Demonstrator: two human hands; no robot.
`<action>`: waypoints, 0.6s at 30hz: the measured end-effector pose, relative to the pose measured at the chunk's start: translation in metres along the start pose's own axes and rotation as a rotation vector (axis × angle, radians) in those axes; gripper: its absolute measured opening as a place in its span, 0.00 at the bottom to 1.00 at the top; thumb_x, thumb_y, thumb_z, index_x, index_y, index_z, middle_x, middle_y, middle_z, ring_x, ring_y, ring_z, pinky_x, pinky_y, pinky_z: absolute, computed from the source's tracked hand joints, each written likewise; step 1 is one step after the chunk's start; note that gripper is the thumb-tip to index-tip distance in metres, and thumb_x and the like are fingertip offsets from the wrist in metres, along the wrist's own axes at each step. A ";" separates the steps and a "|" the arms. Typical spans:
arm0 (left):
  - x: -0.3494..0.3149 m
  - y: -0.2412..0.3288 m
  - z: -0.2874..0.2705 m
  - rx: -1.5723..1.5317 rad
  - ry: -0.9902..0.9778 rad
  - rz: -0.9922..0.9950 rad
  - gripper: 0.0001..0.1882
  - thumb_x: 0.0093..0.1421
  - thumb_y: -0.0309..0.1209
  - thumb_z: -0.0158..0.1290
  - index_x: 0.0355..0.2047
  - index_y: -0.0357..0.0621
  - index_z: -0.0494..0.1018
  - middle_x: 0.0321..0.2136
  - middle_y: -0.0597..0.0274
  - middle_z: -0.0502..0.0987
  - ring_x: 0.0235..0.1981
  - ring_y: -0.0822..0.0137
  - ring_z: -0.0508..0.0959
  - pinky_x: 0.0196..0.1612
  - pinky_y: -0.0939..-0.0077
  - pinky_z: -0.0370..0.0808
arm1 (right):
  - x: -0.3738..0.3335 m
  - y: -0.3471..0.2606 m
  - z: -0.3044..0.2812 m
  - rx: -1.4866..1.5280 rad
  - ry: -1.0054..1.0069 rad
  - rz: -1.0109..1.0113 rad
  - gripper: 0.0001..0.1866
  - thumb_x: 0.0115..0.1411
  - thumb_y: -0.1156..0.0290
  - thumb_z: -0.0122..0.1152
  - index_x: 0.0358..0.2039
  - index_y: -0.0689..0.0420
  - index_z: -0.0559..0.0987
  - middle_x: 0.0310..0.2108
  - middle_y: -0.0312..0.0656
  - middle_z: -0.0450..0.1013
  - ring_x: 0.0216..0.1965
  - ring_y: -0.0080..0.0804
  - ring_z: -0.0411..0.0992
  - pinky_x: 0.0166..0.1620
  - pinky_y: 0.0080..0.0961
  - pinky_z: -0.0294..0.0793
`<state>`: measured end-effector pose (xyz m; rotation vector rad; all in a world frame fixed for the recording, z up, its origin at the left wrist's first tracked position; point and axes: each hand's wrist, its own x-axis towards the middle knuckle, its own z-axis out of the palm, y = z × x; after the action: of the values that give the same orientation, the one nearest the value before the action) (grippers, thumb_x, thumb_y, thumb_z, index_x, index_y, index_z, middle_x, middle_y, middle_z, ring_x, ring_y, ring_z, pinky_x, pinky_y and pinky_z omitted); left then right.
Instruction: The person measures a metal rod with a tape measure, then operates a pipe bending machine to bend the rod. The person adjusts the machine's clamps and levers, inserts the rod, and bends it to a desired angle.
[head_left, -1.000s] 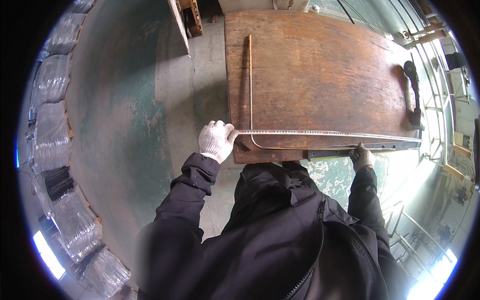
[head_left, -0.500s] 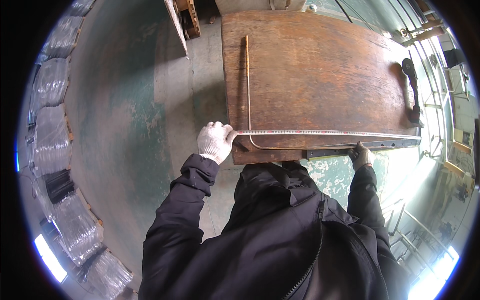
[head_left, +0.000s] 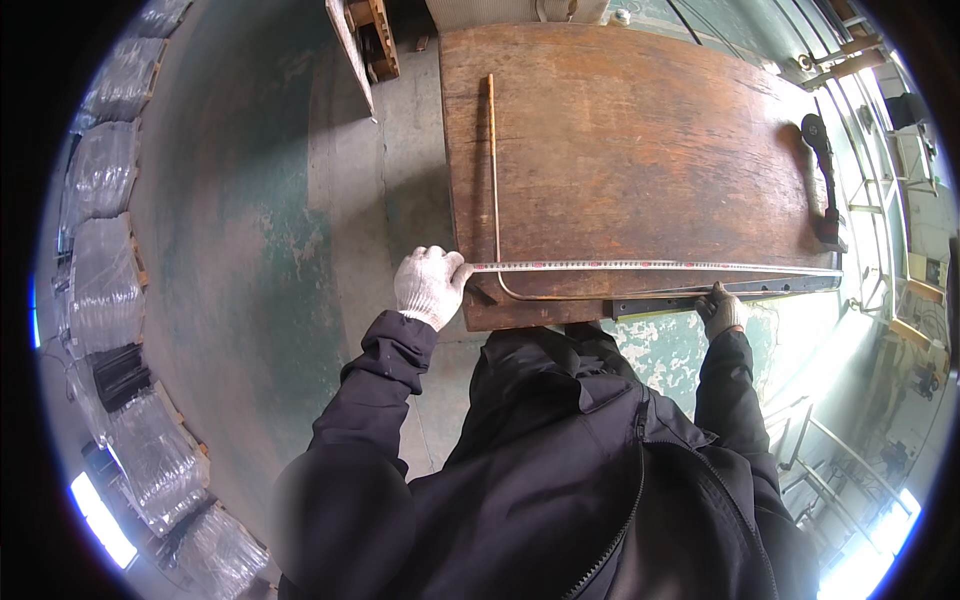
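Note:
My left hand (head_left: 430, 284), in a white knit glove, is closed on the left end of a tape measure (head_left: 600, 266), just off the table's left edge. The white tape runs straight to the right across the wooden table (head_left: 640, 140). It passes over a thin metal rod (head_left: 497, 190) bent into an L, with a rounded corner near the front left. Gloved too, my right hand (head_left: 720, 312) is closed at the front edge, gripping the rod's long leg beside a dark metal bar (head_left: 780, 287). The fingertips there are partly hidden.
A black long-handled tool (head_left: 824, 180) stands at the table's right edge. Plastic-wrapped stacks on pallets (head_left: 105, 285) line the far left. A wooden pallet (head_left: 375, 40) is beyond the table's back left corner. Metal racks (head_left: 880, 190) are at the right.
Almost nothing differs. The view has shifted very slightly, while both hands, the tape measure and the rod keep their places.

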<state>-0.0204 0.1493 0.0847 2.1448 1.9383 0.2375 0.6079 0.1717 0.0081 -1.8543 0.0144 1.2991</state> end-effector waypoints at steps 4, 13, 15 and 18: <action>0.000 0.000 0.000 0.002 0.004 0.000 0.14 0.70 0.48 0.68 0.36 0.53 0.87 0.33 0.57 0.82 0.42 0.47 0.84 0.48 0.48 0.81 | 0.004 0.001 -0.002 -0.007 -0.020 0.009 0.14 0.82 0.59 0.67 0.51 0.58 0.82 0.39 0.46 0.83 0.34 0.39 0.82 0.39 0.35 0.89; 0.001 0.000 0.001 0.014 0.007 0.003 0.14 0.70 0.48 0.68 0.36 0.54 0.87 0.33 0.58 0.82 0.42 0.47 0.84 0.48 0.48 0.82 | 0.007 0.003 -0.005 -0.032 -0.012 -0.007 0.13 0.82 0.59 0.66 0.50 0.57 0.81 0.38 0.46 0.83 0.33 0.39 0.82 0.42 0.38 0.90; 0.000 -0.001 0.002 0.012 0.029 0.016 0.14 0.70 0.48 0.68 0.35 0.54 0.87 0.33 0.58 0.82 0.41 0.48 0.84 0.47 0.48 0.82 | 0.008 0.003 -0.004 -0.031 -0.027 -0.007 0.14 0.82 0.58 0.67 0.51 0.58 0.81 0.40 0.47 0.83 0.34 0.40 0.82 0.43 0.39 0.90; -0.001 -0.002 0.000 0.024 0.073 0.043 0.16 0.71 0.50 0.66 0.34 0.53 0.85 0.33 0.57 0.82 0.40 0.47 0.84 0.45 0.47 0.82 | 0.005 0.005 -0.003 -0.025 -0.057 0.010 0.17 0.81 0.57 0.68 0.53 0.60 0.81 0.42 0.49 0.84 0.37 0.43 0.85 0.45 0.41 0.91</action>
<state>-0.0227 0.1481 0.0843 2.2242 1.9445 0.3059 0.6104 0.1690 0.0014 -1.8393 -0.0225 1.3642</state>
